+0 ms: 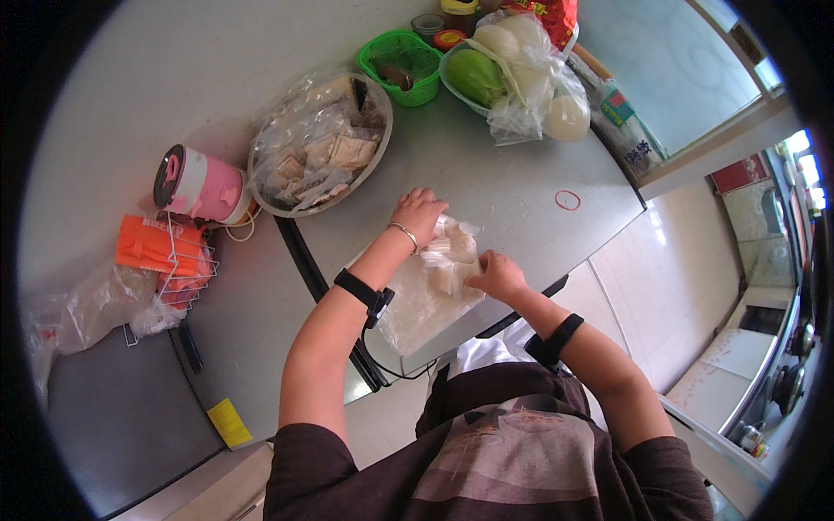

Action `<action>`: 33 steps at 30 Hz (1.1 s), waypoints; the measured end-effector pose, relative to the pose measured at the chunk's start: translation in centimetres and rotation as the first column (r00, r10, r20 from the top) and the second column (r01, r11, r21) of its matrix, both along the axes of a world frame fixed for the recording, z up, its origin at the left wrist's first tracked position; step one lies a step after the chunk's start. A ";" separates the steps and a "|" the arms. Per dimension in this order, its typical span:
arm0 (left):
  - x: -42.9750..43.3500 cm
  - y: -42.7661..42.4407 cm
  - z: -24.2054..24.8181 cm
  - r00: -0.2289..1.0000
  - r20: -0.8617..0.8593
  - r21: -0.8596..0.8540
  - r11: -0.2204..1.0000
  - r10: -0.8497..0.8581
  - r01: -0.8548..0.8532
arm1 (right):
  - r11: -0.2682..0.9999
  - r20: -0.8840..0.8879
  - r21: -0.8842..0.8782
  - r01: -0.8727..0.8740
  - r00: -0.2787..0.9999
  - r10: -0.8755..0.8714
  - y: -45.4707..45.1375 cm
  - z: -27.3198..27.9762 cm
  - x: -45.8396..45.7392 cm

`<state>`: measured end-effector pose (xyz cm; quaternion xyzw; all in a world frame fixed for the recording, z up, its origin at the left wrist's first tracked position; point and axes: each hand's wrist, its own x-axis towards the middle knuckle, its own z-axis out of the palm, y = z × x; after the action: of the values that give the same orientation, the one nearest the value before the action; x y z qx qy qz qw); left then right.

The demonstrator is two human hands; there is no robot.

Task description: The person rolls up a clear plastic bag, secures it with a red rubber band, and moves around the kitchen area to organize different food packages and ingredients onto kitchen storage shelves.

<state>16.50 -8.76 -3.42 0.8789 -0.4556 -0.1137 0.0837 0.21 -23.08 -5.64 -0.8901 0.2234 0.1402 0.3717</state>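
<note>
A clear plastic bag point(417, 319) lies on the grey tabletop in front of me, its upper part gathered into whitish folds point(453, 244). My left hand point(420, 215) grips the far left side of these folds, and some of its fingertips are hidden behind the plastic. On the near right side, my right hand point(498, 277) pinches the bag's edge between thumb and fingers. What the bag holds cannot be made out through the film. Beyond my right hand, a pink rubber band point(567, 200) rests on the grey top point(521, 176).
A large bowl point(386, 124) with plastic-wrapped packets stands far left, beside a green basket point(417, 94). Bagged white produce point(521, 45) and a green vegetable point(474, 78) fill another basket. A pink electric pot point(212, 185), wire rack point(195, 260) and yellow paper point(229, 422) are leftward.
</note>
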 end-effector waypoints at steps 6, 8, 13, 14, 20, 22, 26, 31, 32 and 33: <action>1.2 -0.6 -0.9 0.997 -0.055 0.163 0.984 -0.059 0.067 | 0.998 -0.010 -0.041 -0.055 0.998 0.055 0.3 -0.5 0.1; 1.5 -0.4 -1.0 0.994 -0.022 0.212 0.971 -0.107 0.109 | 0.998 -0.016 -0.039 -0.048 0.999 0.047 0.3 -0.5 0.4; 2.4 1.0 0.0 0.978 -0.189 0.073 0.992 -0.091 0.106 | 0.998 0.012 0.069 0.003 1.000 -0.004 -2.6 1.1 1.6; 2.2 1.2 0.4 0.977 -0.194 0.034 0.994 -0.092 0.101 | 1.000 0.096 0.003 0.008 0.995 -0.009 -3.4 1.4 1.9; -0.5 1.3 1.6 0.990 -0.026 -0.194 0.972 -0.138 0.131 | 0.905 0.374 -0.421 -0.061 0.898 0.234 -5.3 1.8 2.1; -1.2 1.7 1.0 0.993 -0.015 -0.210 0.971 -0.116 0.110 | 0.861 0.339 -0.500 -0.090 0.895 0.291 -4.9 1.6 1.9; -1.6 2.0 0.1 0.995 0.015 -0.251 0.962 -0.104 0.104 | 0.830 0.357 -0.549 -0.096 0.871 0.336 -4.3 1.3 1.2; -1.7 2.2 -0.9 0.972 0.176 -0.322 0.924 -0.156 0.207 | 0.823 0.510 -0.563 -0.074 0.753 0.416 -4.4 0.4 0.6; -1.8 2.3 -1.1 0.963 0.210 -0.320 0.919 -0.169 0.231 | 0.800 0.528 -0.593 -0.092 0.706 0.472 -4.5 0.3 0.6; -1.9 2.3 -1.2 0.952 0.247 -0.319 0.912 -0.182 0.257 | 0.788 0.536 -0.608 -0.099 0.681 0.499 -4.5 0.1 0.6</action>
<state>14.57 -6.50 -4.63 0.8002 -0.5711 0.0540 0.1752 0.80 -27.57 -5.51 -0.9697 -0.0522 -0.1967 0.1349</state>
